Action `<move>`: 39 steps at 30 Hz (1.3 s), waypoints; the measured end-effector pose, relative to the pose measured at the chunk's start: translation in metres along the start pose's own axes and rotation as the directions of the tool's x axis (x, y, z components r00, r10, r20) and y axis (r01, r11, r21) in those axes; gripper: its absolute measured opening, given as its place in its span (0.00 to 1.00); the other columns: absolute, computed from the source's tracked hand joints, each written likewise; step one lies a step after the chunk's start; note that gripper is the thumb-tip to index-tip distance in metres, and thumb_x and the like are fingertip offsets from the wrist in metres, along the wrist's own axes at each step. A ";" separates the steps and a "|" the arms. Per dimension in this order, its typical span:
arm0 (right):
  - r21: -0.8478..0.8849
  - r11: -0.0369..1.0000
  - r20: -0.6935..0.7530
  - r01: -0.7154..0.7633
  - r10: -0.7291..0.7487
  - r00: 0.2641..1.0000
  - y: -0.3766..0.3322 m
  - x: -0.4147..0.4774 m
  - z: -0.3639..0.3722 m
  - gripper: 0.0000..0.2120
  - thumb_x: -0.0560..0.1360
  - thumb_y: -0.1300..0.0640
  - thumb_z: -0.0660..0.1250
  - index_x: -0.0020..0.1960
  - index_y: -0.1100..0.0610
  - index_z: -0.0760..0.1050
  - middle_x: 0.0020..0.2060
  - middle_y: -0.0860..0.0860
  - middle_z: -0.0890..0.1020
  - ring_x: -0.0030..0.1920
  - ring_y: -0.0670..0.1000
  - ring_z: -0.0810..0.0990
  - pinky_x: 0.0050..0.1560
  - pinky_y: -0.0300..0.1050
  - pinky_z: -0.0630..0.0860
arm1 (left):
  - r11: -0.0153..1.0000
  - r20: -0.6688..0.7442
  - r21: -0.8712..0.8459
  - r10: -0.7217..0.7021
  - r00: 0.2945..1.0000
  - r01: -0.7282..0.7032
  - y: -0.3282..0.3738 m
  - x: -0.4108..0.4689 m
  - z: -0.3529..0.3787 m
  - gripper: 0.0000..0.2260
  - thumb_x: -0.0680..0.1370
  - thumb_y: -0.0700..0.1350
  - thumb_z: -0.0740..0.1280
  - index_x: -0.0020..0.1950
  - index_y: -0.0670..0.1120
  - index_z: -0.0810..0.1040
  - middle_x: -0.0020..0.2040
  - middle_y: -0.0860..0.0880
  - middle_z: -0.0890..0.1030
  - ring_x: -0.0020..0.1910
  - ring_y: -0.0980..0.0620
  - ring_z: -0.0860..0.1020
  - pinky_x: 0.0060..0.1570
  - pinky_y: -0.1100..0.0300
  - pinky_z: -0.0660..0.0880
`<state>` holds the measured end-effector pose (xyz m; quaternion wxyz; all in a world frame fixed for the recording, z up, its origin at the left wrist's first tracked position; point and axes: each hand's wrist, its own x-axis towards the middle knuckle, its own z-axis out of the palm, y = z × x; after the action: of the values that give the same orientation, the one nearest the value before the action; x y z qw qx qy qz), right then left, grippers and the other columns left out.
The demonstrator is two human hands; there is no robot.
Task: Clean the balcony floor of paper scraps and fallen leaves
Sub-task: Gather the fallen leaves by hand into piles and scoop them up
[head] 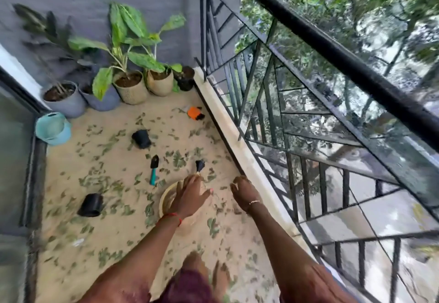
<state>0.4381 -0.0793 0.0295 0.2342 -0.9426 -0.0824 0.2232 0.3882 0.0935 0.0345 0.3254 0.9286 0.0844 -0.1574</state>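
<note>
Leaves (179,160) litter the floor (66,153) around both hands. Left hand (190,195): fingers straight, tips at the handle of a small tool (200,166). Right hand (243,192): fingers curled (contents unclear, blurred).

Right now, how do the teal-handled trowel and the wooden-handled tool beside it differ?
The teal-handled trowel has a teal handle, the wooden-handled tool a pale one. The trowel lies untouched; the wooden-handled tool's handle ends at the left hand, contact blurred. Both have black heads and lie among leaves on the floor.
</note>
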 end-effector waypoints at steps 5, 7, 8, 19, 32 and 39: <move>-0.011 0.997 -0.015 0.075 -0.075 0.997 0.001 0.052 -0.033 0.14 0.80 0.56 0.57 0.59 0.65 0.71 0.58 0.63 0.73 0.57 0.62 0.74 0.56 0.51 0.68 | 1.000 -0.065 0.018 -0.023 0.998 0.025 0.010 0.046 -0.011 0.18 0.80 0.52 0.60 0.62 0.40 0.71 0.64 0.43 0.70 0.67 0.45 0.65 0.62 0.58 0.59; -0.030 0.995 -0.004 0.097 -0.098 0.995 0.001 0.076 -0.043 0.15 0.80 0.55 0.57 0.59 0.65 0.71 0.58 0.63 0.73 0.57 0.62 0.74 0.57 0.51 0.68 | 0.998 -0.102 0.021 -0.052 0.993 0.054 0.011 0.067 -0.016 0.17 0.80 0.51 0.61 0.65 0.43 0.71 0.67 0.46 0.69 0.69 0.47 0.63 0.67 0.55 0.56; -0.042 0.993 0.001 0.106 -0.106 0.994 0.000 0.087 -0.047 0.15 0.80 0.56 0.57 0.59 0.65 0.71 0.58 0.63 0.73 0.57 0.62 0.74 0.57 0.51 0.68 | 0.998 -0.113 0.015 -0.058 0.992 0.060 0.011 0.080 -0.017 0.17 0.80 0.50 0.61 0.65 0.43 0.70 0.67 0.46 0.69 0.69 0.47 0.63 0.67 0.54 0.56; -0.052 0.986 0.105 0.158 -0.152 0.983 -0.041 0.258 -0.082 0.14 0.80 0.57 0.57 0.56 0.67 0.72 0.55 0.64 0.74 0.54 0.64 0.75 0.54 0.52 0.71 | 0.982 -0.119 -0.060 -0.184 0.976 0.178 -0.015 0.229 -0.062 0.21 0.81 0.51 0.59 0.70 0.41 0.67 0.71 0.43 0.66 0.72 0.46 0.61 0.69 0.53 0.56; -0.109 0.964 0.263 0.241 -0.206 0.943 -0.097 0.421 -0.114 0.13 0.79 0.58 0.57 0.53 0.68 0.73 0.54 0.66 0.75 0.53 0.64 0.75 0.53 0.53 0.71 | 0.951 -0.179 -0.086 -0.308 0.934 0.297 -0.057 0.352 -0.121 0.20 0.77 0.50 0.66 0.66 0.42 0.72 0.66 0.45 0.73 0.68 0.44 0.69 0.67 0.50 0.63; -0.132 0.926 0.364 0.355 -0.288 0.886 -0.139 0.534 -0.130 0.13 0.79 0.58 0.57 0.51 0.67 0.74 0.53 0.65 0.76 0.53 0.64 0.76 0.50 0.51 0.71 | 0.895 -0.228 -0.187 -0.440 0.869 0.404 -0.068 0.423 -0.157 0.23 0.78 0.48 0.66 0.70 0.40 0.68 0.70 0.42 0.69 0.70 0.44 0.65 0.68 0.53 0.60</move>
<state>0.9642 0.1283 -0.0053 0.1572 -0.8815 -0.2985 0.3303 0.8040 0.2684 -0.0354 0.3299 0.8763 0.3385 -0.0935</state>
